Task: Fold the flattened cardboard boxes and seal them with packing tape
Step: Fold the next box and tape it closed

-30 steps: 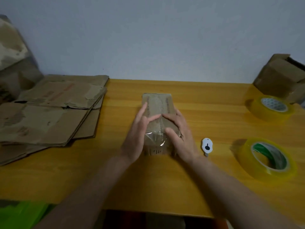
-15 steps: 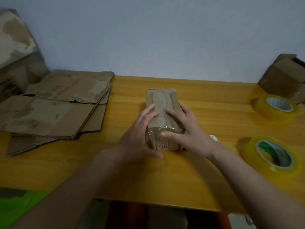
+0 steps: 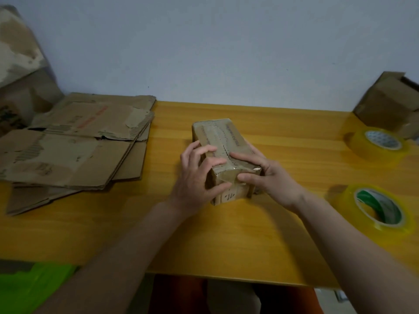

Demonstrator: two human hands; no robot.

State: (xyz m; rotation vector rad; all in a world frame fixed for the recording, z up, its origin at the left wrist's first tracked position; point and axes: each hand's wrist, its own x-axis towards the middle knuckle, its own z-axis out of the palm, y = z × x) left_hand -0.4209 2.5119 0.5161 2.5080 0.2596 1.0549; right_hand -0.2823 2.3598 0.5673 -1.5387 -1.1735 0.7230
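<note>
Makeshift packing station, wooden table (image 3: pixel 249 234), flattened cardboard (image 3: pixel 74 152), tape rolls (image 3: pixel 383 211)

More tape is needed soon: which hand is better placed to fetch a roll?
Right, probably. Both tape rolls, the near one and the far one, lie on the right of the table, beside the right hand. The left hand grips the box on its far side from them.

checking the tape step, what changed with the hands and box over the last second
The box has turned, its near end swinging toward the person's right. The left hand went from lying along the side to gripping the near corner, thumb on the end face. The right hand shifted onto the taped near end and now hides the small white cutter. Both tape rolls and the flat cardboard stack stayed put.
</note>
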